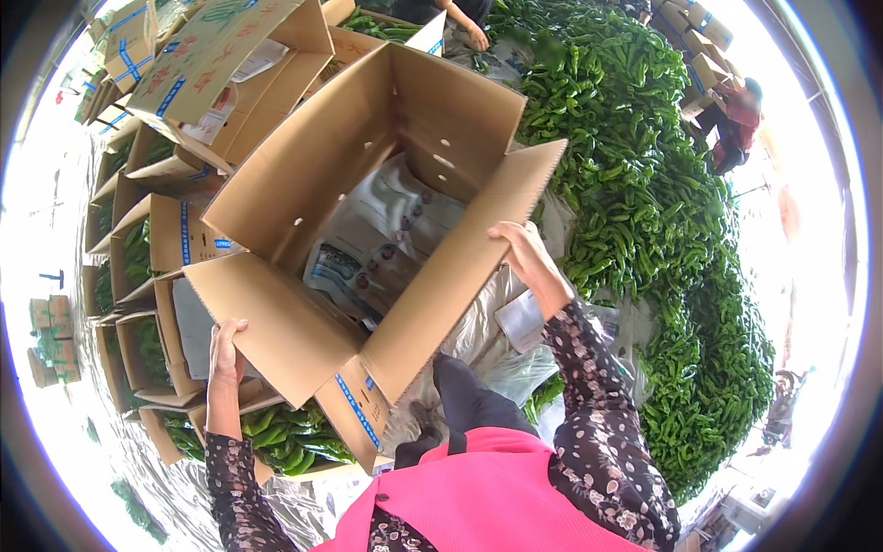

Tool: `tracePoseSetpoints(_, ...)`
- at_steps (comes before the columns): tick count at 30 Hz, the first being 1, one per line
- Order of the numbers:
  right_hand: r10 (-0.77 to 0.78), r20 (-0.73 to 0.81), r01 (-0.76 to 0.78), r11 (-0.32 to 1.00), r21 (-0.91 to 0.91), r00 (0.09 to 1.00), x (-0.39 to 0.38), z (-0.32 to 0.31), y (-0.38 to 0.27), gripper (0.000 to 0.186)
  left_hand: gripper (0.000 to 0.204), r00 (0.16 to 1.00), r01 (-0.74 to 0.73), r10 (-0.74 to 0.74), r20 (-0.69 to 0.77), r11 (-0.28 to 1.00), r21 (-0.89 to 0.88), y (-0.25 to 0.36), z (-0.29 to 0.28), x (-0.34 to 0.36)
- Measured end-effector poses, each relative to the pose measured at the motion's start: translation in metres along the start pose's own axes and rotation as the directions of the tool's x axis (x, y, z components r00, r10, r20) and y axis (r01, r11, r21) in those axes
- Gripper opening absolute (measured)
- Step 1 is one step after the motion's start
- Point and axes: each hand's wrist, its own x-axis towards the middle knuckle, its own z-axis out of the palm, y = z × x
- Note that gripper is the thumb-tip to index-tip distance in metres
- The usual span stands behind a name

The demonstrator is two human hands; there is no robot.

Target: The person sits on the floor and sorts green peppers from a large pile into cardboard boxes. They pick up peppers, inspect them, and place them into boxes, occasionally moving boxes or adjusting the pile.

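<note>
A large open cardboard box is tilted in front of me, its top facing me and its flaps spread. Gripping the edge of its near left flap is my left hand, with the thumb over the cardboard. My right hand holds the right flap by its upper outer edge. Inside, a printed paper sheet lines the bottom, and small oval holes pierce the walls. Part of the fingers of both hands is hidden behind the flaps.
A long heap of green peppers covers the right side. Rows of cardboard boxes stand at left, several with peppers; one filled box sits below the held box. Another person's hand shows at the top; a person in red is far right.
</note>
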Motion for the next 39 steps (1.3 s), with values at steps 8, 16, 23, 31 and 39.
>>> tracePoseSetpoints(8, 0.032, -0.057, -0.027, 0.996, 0.088, 0.998, 0.098, -0.004, 0.030, 0.004, 0.028, 0.997, -0.048, 0.053, -0.051, 0.994, 0.099, -0.028, 0.025, 0.100)
tracePoseSetpoints(16, -0.007, -0.080, 0.013, 0.997, 0.079, 0.997, 0.220, -0.056, 0.058, 0.013, 0.032, 0.987, -0.154, 0.160, -0.013, 0.968, 0.196, -0.069, 0.120, 0.253)
tracePoseSetpoints(23, 0.332, 0.047, -0.326, 0.939, -0.107, 0.942, 0.172, -0.003, 0.182, 0.019, 0.045, 0.892, -0.138, 0.418, -0.173, 0.615, 0.776, -0.172, 0.144, 0.338)
tracePoseSetpoints(31, 0.580, -0.213, -0.579, 0.812, 0.073, 0.786, -0.007, -0.061, 0.211, 0.022, 0.088, 0.681, -0.724, 0.510, 0.526, 0.360, 0.588, -0.075, 0.275, 0.291)
tracePoseSetpoints(39, 0.556, -0.382, -0.516, 0.830, 0.211, 0.738, -0.040, -0.091, 0.198, 0.030, 0.052, 0.741, -0.660, 0.072, 0.667, 0.258, 0.706, -0.162, 0.393, 0.347)
